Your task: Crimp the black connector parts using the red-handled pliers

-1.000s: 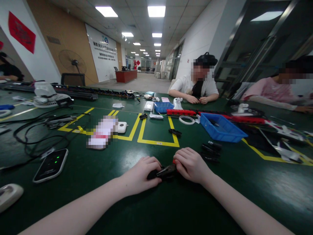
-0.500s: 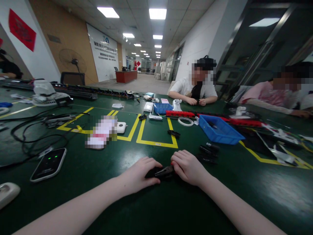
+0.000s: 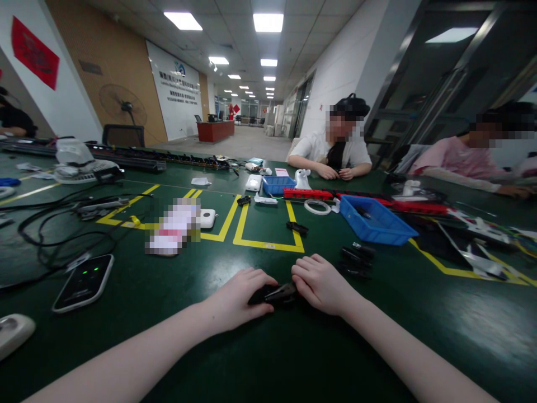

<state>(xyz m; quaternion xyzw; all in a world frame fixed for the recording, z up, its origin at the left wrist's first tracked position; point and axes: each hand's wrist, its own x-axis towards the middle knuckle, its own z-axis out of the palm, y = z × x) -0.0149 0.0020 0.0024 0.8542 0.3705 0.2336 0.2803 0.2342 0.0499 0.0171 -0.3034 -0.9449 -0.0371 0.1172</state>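
Low over the green table, my two hands work close together in front of me. My left hand (image 3: 247,296) is curled, fingers and thumb closed around a small black part (image 3: 258,295). From my right hand (image 3: 321,284), whose fingers are wrapped closed, a dark tapered tool (image 3: 282,293) that looks like pliers points left, its tip against or over the black part. The tool's handles are hidden inside my right hand. Several similar black parts (image 3: 356,260) lie beyond my right wrist, and another black part (image 3: 297,228) rests near the yellow tape.
A blue tray (image 3: 375,226) stands to the right, with a ring of white tape (image 3: 317,207) near it. At left lie a device with green lights (image 3: 84,282), a blurred-out phone (image 3: 174,226) and black cables (image 3: 31,232). A co-worker (image 3: 335,151) sits across the table.
The view has shifted very slightly. Both hands keep nearly the same place and grip, with the tool still against or over the black part.
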